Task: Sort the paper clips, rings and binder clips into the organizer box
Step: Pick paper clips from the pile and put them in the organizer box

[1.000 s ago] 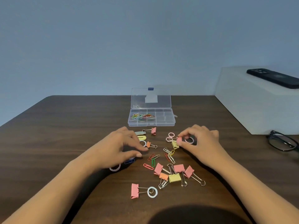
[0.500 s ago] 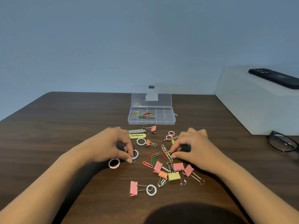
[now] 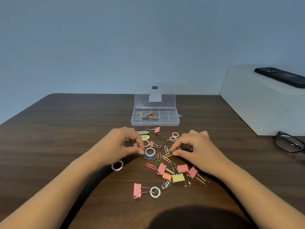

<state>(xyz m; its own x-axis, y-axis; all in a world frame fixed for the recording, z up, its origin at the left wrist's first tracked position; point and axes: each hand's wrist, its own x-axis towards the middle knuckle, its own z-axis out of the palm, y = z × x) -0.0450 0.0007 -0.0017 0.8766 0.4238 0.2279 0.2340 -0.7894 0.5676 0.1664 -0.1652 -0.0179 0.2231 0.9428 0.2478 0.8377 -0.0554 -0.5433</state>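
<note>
pinching the yellow paper clip [image 3: 168,155], right hand [image 3: 196,148] with fingers curled; left hand [image 3: 123,144] likewise on the white ring [image 3: 149,152]

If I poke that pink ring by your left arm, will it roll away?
Probably not: the pink ring lies flat on the table, so it should slide. It looks thin, so likely light and easy to flick.
</note>
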